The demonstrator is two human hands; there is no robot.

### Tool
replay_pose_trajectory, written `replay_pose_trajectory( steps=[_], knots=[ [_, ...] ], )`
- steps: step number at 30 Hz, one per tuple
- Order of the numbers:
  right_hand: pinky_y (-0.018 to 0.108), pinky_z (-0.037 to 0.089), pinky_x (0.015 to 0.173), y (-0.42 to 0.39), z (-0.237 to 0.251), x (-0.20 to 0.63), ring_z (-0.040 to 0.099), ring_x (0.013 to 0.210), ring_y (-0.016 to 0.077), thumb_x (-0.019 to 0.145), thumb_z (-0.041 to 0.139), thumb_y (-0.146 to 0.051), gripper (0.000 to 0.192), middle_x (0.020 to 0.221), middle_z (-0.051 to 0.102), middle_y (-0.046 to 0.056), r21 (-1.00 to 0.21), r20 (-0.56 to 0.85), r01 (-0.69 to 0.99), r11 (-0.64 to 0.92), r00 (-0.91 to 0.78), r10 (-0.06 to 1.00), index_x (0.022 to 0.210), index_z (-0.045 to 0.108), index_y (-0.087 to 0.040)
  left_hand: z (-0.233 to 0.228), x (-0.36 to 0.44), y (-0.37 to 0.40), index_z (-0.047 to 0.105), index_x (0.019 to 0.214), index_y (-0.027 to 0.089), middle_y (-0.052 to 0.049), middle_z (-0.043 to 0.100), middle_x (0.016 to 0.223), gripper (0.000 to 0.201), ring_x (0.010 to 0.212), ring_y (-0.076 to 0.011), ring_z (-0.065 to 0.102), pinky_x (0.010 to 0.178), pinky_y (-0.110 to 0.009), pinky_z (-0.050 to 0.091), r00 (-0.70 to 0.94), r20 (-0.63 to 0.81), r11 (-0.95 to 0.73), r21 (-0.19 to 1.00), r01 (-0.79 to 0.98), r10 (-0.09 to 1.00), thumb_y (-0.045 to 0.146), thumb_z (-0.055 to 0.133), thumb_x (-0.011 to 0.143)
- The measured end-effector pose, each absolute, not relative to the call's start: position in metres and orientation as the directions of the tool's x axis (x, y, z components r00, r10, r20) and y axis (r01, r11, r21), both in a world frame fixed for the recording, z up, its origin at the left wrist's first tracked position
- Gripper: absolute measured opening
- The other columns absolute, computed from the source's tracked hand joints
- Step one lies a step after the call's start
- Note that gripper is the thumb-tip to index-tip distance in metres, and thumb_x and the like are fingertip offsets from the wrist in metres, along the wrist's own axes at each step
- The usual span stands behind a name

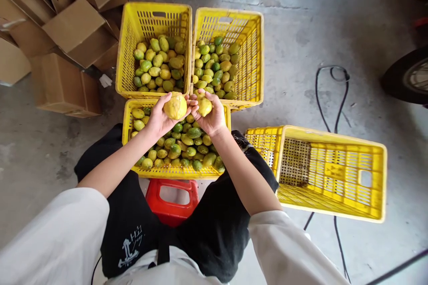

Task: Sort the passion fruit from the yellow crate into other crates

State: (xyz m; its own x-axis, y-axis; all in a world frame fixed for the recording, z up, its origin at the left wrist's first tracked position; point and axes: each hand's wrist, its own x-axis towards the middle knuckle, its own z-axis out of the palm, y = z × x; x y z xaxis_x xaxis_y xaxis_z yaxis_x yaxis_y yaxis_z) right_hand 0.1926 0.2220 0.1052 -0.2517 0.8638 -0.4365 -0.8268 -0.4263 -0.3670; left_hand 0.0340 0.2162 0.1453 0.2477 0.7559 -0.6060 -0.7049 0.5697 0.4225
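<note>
My left hand [162,118] is closed around a large yellow lemon [175,106]. Close beside it, my right hand [214,118] holds a smaller yellow lemon [204,105], its fingers curled about the fruit. Both hands are raised over the near yellow crate [177,173], which is filled with green and yellow lemons [174,149]. Beyond them stand two more yellow crates side by side, the far left crate [120,49] and the far right crate [257,58], each with green and yellow lemons at the bottom.
An empty yellow crate [334,133] lies tipped on its side at the right. Cardboard boxes [75,31] are heaped at upper left. A red stool [172,207] stands between my legs. Black cable [321,107] loops across the floor near a wheel [408,75].
</note>
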Motion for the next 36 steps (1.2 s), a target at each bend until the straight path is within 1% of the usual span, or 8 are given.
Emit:
replay_pose_trajectory(
  steps=[4,9,15,21,26,30,33,36],
  knots=[
    [0.035,0.072,0.081,0.223,0.107,0.195,0.074,0.088,0.02,0.096,0.066,-0.043,0.02,0.094,0.074,0.001,-0.381,-0.41,-0.844,-0.377,-0.211,0.887,0.107,0.065,-0.026,0.146,0.032,0.22,0.071,0.119,0.02,-0.009,0.081,0.112,0.037,0.131,-0.0297,0.074,0.108,-0.044,0.065,0.249,-0.599,0.561,0.417,-0.715,0.762,0.046,0.048,0.107],
    [0.051,0.066,0.106,0.226,0.106,0.2,0.075,0.117,0.026,0.094,0.061,-0.031,0.025,0.105,0.079,0.003,-0.444,-0.383,-0.825,-0.348,-0.176,0.907,0.118,0.067,-0.027,0.149,0.026,0.227,0.069,0.128,0.019,-0.01,0.079,0.116,0.039,0.133,-0.027,0.072,0.109,-0.04,0.063,0.178,-0.548,0.48,0.475,-0.738,0.817,0.037,0.041,0.109],
    [0.026,0.071,0.08,0.222,0.102,0.197,0.076,0.082,0.015,0.094,0.078,-0.033,0.018,0.087,0.075,-0.005,-0.499,-0.39,-0.736,-0.458,-0.281,0.877,0.108,0.068,-0.027,0.151,0.027,0.227,0.07,0.101,0.022,-0.004,0.075,0.09,0.032,0.094,-0.0187,0.078,0.078,-0.025,0.063,0.212,-0.553,0.506,0.456,-0.733,0.805,0.048,0.054,0.106],
    [0.016,0.062,0.055,0.217,0.1,0.194,0.067,0.062,0.0091,0.09,0.084,-0.026,0.021,0.084,0.074,-0.005,-0.475,-0.51,-0.677,-0.562,-0.309,0.803,0.096,0.064,-0.025,0.143,0.03,0.222,0.07,0.103,0.021,-0.008,0.081,0.102,0.019,0.11,-0.0254,0.081,0.101,-0.04,0.066,0.312,-0.573,0.603,0.432,-0.671,0.758,0.038,0.065,0.098],
    [0.024,0.067,0.064,0.218,0.106,0.195,0.072,0.073,0.0151,0.091,0.078,-0.042,0.023,0.089,0.076,-0.002,-0.469,-0.482,-0.735,-0.49,-0.252,0.839,0.096,0.063,-0.025,0.146,0.027,0.226,0.069,0.119,0.018,-0.015,0.081,0.119,0.037,0.129,-0.033,0.075,0.107,-0.049,0.065,0.306,-0.586,0.592,0.391,-0.704,0.75,0.046,0.051,0.103],
    [0.038,0.071,0.081,0.221,0.11,0.199,0.076,0.093,0.0226,0.089,0.071,-0.036,0.016,0.097,0.079,0.001,-0.476,-0.407,-0.782,-0.404,-0.211,0.889,0.099,0.063,-0.026,0.154,0.023,0.229,0.067,0.125,0.017,-0.015,0.076,0.132,0.041,0.138,-0.0302,0.07,0.107,-0.043,0.064,0.249,-0.583,0.549,0.42,-0.723,0.774,0.041,0.039,0.107],
    [0.036,0.07,0.084,0.221,0.111,0.2,0.076,0.095,0.0214,0.089,0.073,-0.028,0.016,0.096,0.079,0.0,-0.498,-0.424,-0.757,-0.423,-0.213,0.88,0.103,0.066,-0.028,0.155,0.021,0.232,0.067,0.128,0.02,-0.012,0.077,0.125,0.04,0.13,-0.0268,0.073,0.101,-0.034,0.066,0.205,-0.597,0.522,0.424,-0.741,0.776,0.048,0.045,0.108],
    [0.027,0.07,0.077,0.218,0.109,0.197,0.074,0.082,0.0161,0.09,0.078,-0.026,0.018,0.085,0.075,-0.003,-0.502,-0.481,-0.72,-0.479,-0.228,0.846,0.105,0.068,-0.028,0.152,0.022,0.233,0.069,0.122,0.023,-0.009,0.077,0.104,0.043,0.103,-0.0216,0.078,0.082,-0.026,0.068,0.21,-0.621,0.532,0.393,-0.75,0.755,0.059,0.053,0.106]
  ],
)
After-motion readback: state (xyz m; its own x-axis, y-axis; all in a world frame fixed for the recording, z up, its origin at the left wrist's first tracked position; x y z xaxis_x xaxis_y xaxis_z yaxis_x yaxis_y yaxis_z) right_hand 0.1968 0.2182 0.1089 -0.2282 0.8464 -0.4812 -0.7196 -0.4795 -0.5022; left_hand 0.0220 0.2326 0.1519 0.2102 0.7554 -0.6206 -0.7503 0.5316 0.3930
